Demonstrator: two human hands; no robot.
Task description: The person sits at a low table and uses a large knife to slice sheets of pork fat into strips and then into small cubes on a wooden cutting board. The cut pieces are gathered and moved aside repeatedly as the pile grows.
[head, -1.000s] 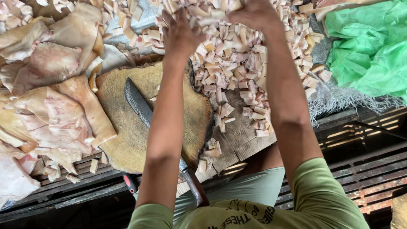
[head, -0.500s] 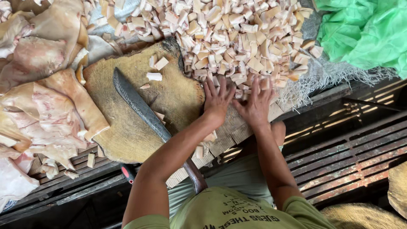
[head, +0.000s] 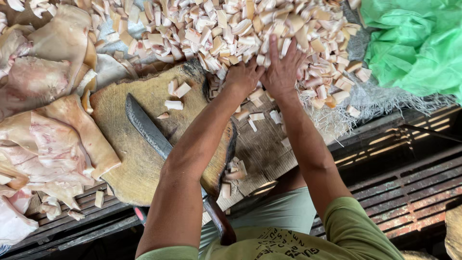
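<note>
My left hand (head: 244,77) and my right hand (head: 284,67) lie side by side, palms down, fingers spread against the near edge of a big pile of small pale cut pieces (head: 231,29). Neither hand grips anything. A long knife (head: 149,132) with a dark blade rests flat on the round wooden chopping block (head: 130,163), its handle pointing toward me, partly under my left forearm. A few loose pieces (head: 175,91) lie on the block.
Large slabs of pale pink skin and fat (head: 43,125) are stacked on the left. A green plastic bag (head: 418,48) sits at the upper right on a frayed woven sack (head: 337,115). Slatted wooden boards (head: 399,192) run underneath.
My hands pulled back toward me from the far side of the pile, then slid forward again into its near edge, pushing pieces off the block. The knife stayed put.
</note>
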